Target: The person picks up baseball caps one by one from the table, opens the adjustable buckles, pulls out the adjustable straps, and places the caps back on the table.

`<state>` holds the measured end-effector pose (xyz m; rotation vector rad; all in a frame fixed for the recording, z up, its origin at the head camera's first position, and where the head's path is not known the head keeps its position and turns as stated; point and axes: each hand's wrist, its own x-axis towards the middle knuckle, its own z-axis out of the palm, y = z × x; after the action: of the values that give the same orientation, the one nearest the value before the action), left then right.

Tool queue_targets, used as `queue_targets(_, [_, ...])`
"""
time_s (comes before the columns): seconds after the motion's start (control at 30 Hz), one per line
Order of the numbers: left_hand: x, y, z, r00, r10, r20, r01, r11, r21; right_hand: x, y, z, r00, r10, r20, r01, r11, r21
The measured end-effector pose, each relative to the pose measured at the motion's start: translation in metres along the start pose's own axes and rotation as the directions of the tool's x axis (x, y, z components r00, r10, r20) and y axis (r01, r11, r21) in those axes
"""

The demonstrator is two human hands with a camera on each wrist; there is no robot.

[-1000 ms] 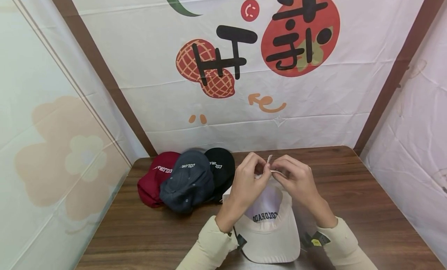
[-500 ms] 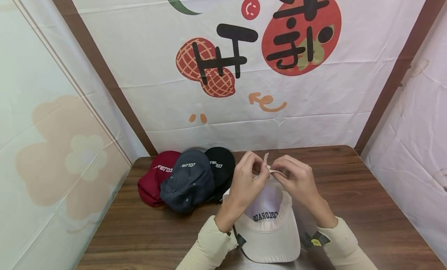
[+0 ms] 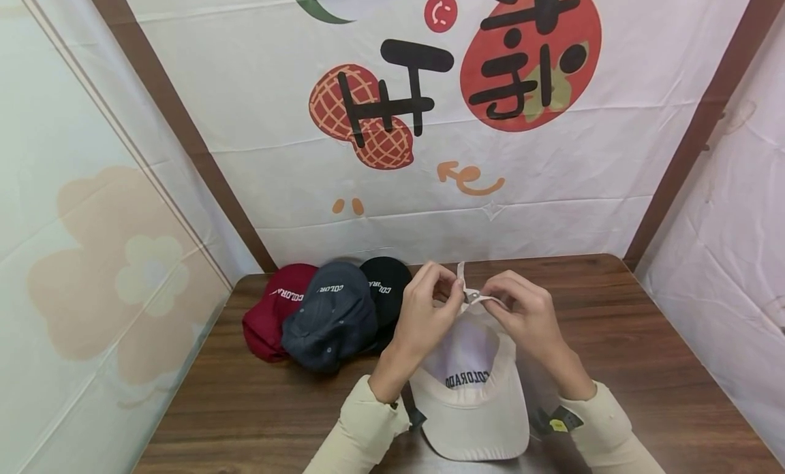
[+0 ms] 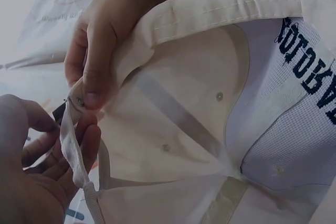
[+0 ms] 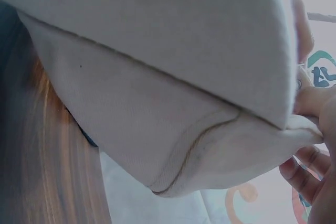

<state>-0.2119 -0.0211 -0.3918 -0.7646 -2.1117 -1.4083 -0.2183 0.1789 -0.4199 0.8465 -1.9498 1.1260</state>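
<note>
A cream baseball cap (image 3: 478, 426) lies upside down on the table, brim toward me, its inside showing reversed COLORADO lettering. Above its back edge, my left hand (image 3: 426, 314) pinches the thin cream strap (image 3: 461, 272) between thumb and fingers, and the strap's free end sticks upward. My right hand (image 3: 527, 314) pinches the band on the other side of the back opening. Between the two hands sits a small metal buckle (image 3: 472, 297). In the left wrist view the strap (image 4: 72, 150) loops down beside the dark buckle (image 4: 59, 113). The right wrist view shows mostly the cap's brim (image 5: 173, 40).
Three more caps overlap at the back left: a red one (image 3: 270, 331), a blue-grey one (image 3: 331, 324) and a black one (image 3: 392, 290). They rest on the brown wooden table (image 3: 638, 365). A printed white cloth (image 3: 552, 181) hangs behind the table.
My left hand has moved slightly left, away from the right hand, and the gap between them has widened. More of the strap's end and the buckle now shows.
</note>
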Motion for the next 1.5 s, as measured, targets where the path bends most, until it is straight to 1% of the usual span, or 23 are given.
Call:
queue_targets(0.07, [0.000,-0.001,-0.001,1.000,0.018,0.008,-0.018,1.000,-0.008,0.000,0.000,0.000,1.000,0.000,-0.001,0.000,1.000,0.000])
queue_targets(0.17, [0.000,-0.004,-0.002,0.997,0.064,0.036,-0.064,0.998,-0.016,0.000,0.001,0.000,1.000,-0.002,-0.003,0.002,1.000,0.009])
queue_targets(0.27, [-0.001,-0.008,-0.005,0.989,0.127,0.081,-0.126,0.992,-0.016,0.000,0.001,0.000,1.000,0.002,-0.003,-0.002,1.000,0.021])
queue_targets(0.37, [-0.003,-0.011,-0.007,0.977,0.164,0.137,-0.164,0.986,-0.009,0.000,0.002,0.000,1.000,0.010,-0.006,-0.010,1.000,0.029])
queue_targets(0.4, [-0.004,-0.012,-0.008,0.973,0.171,0.156,-0.173,0.985,-0.004,0.000,0.003,0.000,1.000,0.013,-0.007,-0.013,0.999,0.030])
queue_targets(0.5, [-0.006,-0.014,-0.010,0.964,0.168,0.207,-0.174,0.985,0.012,0.000,0.003,-0.001,1.000,0.030,-0.009,-0.029,0.999,0.029])
queue_targets(0.6, [-0.006,-0.015,-0.009,0.961,0.156,0.227,-0.166,0.986,0.027,0.001,0.003,-0.002,0.998,0.057,0.000,-0.057,0.998,0.019])
queue_targets(0.73, [-0.007,-0.016,-0.007,0.966,0.168,0.194,-0.178,0.983,0.035,0.000,0.004,-0.002,0.996,0.087,0.011,-0.087,0.996,0.003])
queue_targets(0.83, [-0.007,-0.017,-0.006,0.967,0.197,0.160,-0.206,0.977,0.044,-0.001,0.006,-0.002,0.996,0.087,0.013,-0.087,0.996,0.005])
queue_targets(0.93, [-0.006,-0.016,-0.005,0.970,0.202,0.136,-0.212,0.975,0.061,-0.002,0.007,-0.002,0.996,0.088,0.028,-0.088,0.996,-0.005])
queue_targets(1.07, [-0.007,-0.015,-0.004,0.977,0.174,0.120,-0.184,0.980,0.082,-0.002,0.005,-0.002,0.994,0.093,0.063,-0.090,0.994,-0.061])
queue_targets(1.2, [-0.008,-0.015,-0.003,0.983,0.145,0.114,-0.156,0.983,0.094,-0.002,0.002,-0.002,0.993,0.079,0.088,-0.069,0.991,-0.111])
queue_targets(1.3, [-0.008,-0.016,-0.001,0.983,0.149,0.104,-0.159,0.983,0.097,-0.002,-0.001,-0.002,0.994,0.069,0.089,-0.056,0.989,-0.139])
queue_targets(1.5, [-0.008,-0.017,0.004,0.978,0.190,0.089,-0.198,0.975,0.100,-0.001,-0.005,-0.001,0.997,0.051,0.063,-0.035,0.974,-0.226])
